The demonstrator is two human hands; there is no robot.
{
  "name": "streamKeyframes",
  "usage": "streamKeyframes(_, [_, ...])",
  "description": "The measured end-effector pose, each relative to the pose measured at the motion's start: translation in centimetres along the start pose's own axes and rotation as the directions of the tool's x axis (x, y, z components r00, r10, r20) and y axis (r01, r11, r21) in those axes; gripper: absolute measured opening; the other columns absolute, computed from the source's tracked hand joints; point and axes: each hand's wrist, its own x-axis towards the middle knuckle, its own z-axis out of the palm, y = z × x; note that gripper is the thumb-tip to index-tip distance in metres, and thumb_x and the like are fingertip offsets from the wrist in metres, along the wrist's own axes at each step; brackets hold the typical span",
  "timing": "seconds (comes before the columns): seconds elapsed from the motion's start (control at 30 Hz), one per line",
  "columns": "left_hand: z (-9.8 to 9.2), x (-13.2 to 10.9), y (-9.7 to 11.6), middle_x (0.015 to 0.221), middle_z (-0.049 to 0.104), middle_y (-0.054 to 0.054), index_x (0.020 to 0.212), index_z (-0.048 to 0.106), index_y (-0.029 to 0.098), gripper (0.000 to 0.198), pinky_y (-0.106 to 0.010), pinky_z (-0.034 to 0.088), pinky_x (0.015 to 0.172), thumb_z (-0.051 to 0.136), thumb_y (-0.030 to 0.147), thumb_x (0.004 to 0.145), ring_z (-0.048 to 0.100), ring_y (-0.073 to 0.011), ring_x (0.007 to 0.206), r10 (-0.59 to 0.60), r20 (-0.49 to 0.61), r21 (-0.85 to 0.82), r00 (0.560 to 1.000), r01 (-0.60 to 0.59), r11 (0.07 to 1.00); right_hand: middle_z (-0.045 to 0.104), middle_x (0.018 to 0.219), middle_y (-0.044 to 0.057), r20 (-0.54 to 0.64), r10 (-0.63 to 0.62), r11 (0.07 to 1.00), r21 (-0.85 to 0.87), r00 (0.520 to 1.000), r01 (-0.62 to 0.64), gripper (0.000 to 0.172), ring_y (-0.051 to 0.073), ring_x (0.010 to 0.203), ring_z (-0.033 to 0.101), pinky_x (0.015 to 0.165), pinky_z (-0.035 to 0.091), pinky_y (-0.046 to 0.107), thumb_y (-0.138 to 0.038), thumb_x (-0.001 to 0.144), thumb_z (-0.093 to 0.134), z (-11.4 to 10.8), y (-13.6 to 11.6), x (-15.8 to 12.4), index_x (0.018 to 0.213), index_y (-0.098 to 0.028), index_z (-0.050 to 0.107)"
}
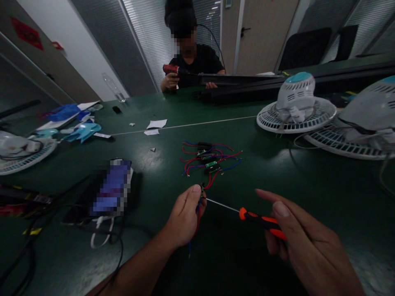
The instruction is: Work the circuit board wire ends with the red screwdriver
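My left hand (187, 213) is closed on a small circuit board (202, 190) with red and blue wires, thumb on top. My right hand (302, 230) holds an orange and black screwdriver (262, 222), with the index finger stretched out above the handle. The shaft points left, and its tip meets the board at my left fingertips; the exact contact is too small to make out. Just beyond my left hand, several small green boards (211, 164) with red and blue wires lie on the green table (154, 164).
A phone (111, 189) with cables lies at the left. White fan parts stand at the right (296, 111) and far left (21, 150). Across the table a person (197, 61) holds a red drill (171, 70) by long black bars (240, 88). A clear bottle (113, 88) stands back left.
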Motion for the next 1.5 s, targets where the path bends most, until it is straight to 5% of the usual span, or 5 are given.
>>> streamKeyframes(0.3, [-0.1, -0.1, 0.1, 0.06, 0.052, 0.002, 0.068, 0.058, 0.016, 0.038, -0.019, 0.039, 0.053, 0.05, 0.051, 0.081, 0.047, -0.0091, 0.055, 0.002, 0.022, 0.031, 1.0, -0.003, 1.0, 0.059, 0.046, -0.004, 0.055, -0.21, 0.976, -0.043, 0.976, 0.213, 0.038, 0.014, 0.039, 0.056, 0.036, 0.045, 0.022, -0.04, 0.087, 0.048, -0.4, 1.1, 0.3, 0.118, -0.02, 0.055])
streamKeyframes(0.73, [-0.2, 0.1, -0.3, 0.061, 0.053, 0.002, 0.068, 0.058, 0.016, 0.039, -0.019, 0.039, 0.054, 0.051, 0.051, 0.081, 0.048, -0.0086, 0.055, 0.005, 0.014, 0.004, 1.0, -0.005, 1.0, 0.067, 0.058, 0.0, 0.019, -0.147, 0.989, -0.028, 0.989, 0.148, 0.042, 0.017, 0.048, 0.063, 0.043, 0.051, 0.026, -0.047, 0.08, 0.054, -0.3, 0.8, 0.7, 0.111, -0.02, 0.057])
streamKeyframes(1.03, [-0.3, 0.1, -0.5, 0.06, 0.052, 0.002, 0.068, 0.059, 0.016, 0.039, -0.019, 0.039, 0.054, 0.048, 0.051, 0.082, 0.047, -0.0087, 0.055, 0.018, 0.032, 0.033, 0.999, -0.019, 0.999, 0.056, 0.04, -0.003, 0.058, -0.043, 0.998, -0.033, 0.997, 0.045, 0.05, 0.014, 0.035, 0.053, 0.031, 0.04, 0.022, -0.055, 0.087, 0.038, -0.5, 1.4, 0.6, 0.119, -0.023, 0.061])
streamKeyframes(1.23, [-0.2, 0.1, -0.3, 0.061, 0.054, 0.001, 0.068, 0.06, 0.016, 0.039, -0.019, 0.041, 0.055, 0.051, 0.052, 0.08, 0.049, -0.0095, 0.056, 0.006, 0.022, 0.019, 1.0, -0.007, 1.0, 0.061, 0.046, -0.004, 0.036, -0.191, 0.98, -0.057, 0.981, 0.192, 0.043, 0.014, 0.041, 0.057, 0.037, 0.045, 0.022, -0.045, 0.084, 0.049, -0.2, 1.1, 0.8, 0.119, -0.02, 0.055])
streamKeyframes(1.5, [-0.1, 0.1, -0.4, 0.062, 0.055, 0.001, 0.067, 0.061, 0.016, 0.038, -0.02, 0.043, 0.056, 0.056, 0.053, 0.076, 0.051, -0.0103, 0.058, -0.013, -0.021, -0.016, 1.0, 0.013, 1.0, 0.066, 0.057, 0.0, 0.02, -0.158, 0.986, -0.045, 0.987, 0.159, 0.047, 0.017, 0.045, 0.063, 0.038, 0.049, 0.025, -0.048, 0.081, 0.052, -0.1, 0.7, 0.8, 0.115, -0.017, 0.052])
